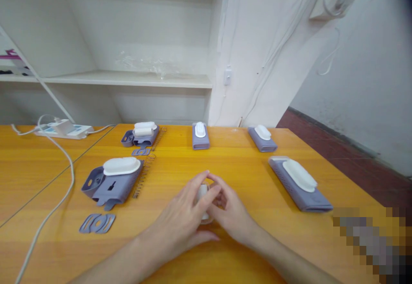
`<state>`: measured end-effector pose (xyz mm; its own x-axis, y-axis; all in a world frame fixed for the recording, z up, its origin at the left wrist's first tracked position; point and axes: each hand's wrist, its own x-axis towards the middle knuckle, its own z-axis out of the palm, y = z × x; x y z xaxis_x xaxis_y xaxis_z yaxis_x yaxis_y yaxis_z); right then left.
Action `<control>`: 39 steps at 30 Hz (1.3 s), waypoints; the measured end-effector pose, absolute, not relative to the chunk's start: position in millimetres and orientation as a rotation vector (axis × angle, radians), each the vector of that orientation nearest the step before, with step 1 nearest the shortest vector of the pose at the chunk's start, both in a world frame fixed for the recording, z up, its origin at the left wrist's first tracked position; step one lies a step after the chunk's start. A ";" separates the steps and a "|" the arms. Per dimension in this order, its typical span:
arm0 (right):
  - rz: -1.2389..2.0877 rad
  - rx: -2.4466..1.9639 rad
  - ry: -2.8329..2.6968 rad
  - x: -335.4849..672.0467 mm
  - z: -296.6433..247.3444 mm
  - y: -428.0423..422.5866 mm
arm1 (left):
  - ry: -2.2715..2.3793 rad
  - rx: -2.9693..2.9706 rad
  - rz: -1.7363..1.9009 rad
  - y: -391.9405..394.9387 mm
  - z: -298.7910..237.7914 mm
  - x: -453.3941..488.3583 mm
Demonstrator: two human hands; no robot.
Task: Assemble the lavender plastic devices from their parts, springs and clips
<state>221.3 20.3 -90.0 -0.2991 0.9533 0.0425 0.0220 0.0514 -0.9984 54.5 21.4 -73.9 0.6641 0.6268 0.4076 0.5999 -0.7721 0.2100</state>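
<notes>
Near the front middle of the table, both my hands come together around a small white piece (203, 191) with a translucent rim. Most of it is hidden by my fingers, so I cannot tell its exact kind. My left hand (182, 213) reaches over it from the left, thumb low and fingers bent across its top. From the right, my right hand (233, 215) grips its side with curled fingers, and the fingertips of both hands meet above it.
Purple housing (119, 185) with white oval top, flat purple plate (97, 223) and long spring (143, 176) lie left; a similar set (143, 136) stands behind. More purple boxes with white ovals stand at back (201, 141) and right (302, 185). White cable (69, 185) crosses left from power strip (77, 131).
</notes>
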 end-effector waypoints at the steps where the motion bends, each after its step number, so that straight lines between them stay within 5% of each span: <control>1: 1.333 -1.091 -1.497 228.5 -92.5 25.2 | 1.046 2.841 0.740 23.9 -70.0 47.7; 5: 0.910 -1.467 -1.650 280.0 -103.9 52.1 | 1.550 2.872 0.789 50.0 -56.0 -21.2; 9: 0.512 -1.756 -1.790 334.0 -105.8 72.9 | 2.266 2.576 0.418 77.4 -61.2 -104.1; 12: 0.295 -1.960 -1.952 356.3 -98.1 78.5 | 2.212 2.525 0.242 82.4 -67.4 -134.4; 18: -0.372 -1.984 -1.965 339.3 -84.4 69.4 | 2.069 2.640 0.570 80.2 -62.5 -108.9; 24: -0.139 -1.431 -2.259 276.3 -79.9 45.7 | 1.556 2.700 0.978 63.7 -65.2 -23.7; 29: 0.095 -1.148 -2.534 251.1 -84.4 39.8 | 1.201 2.852 0.725 40.4 -79.1 26.3; 34: 0.138 -1.322 -2.456 258.0 -104.0 57.7 | 1.784 2.825 0.691 58.2 -86.7 -29.3; 39: 0.421 -1.424 -2.052 237.6 -107.9 78.0 | 2.433 2.440 0.205 61.4 -84.5 -96.9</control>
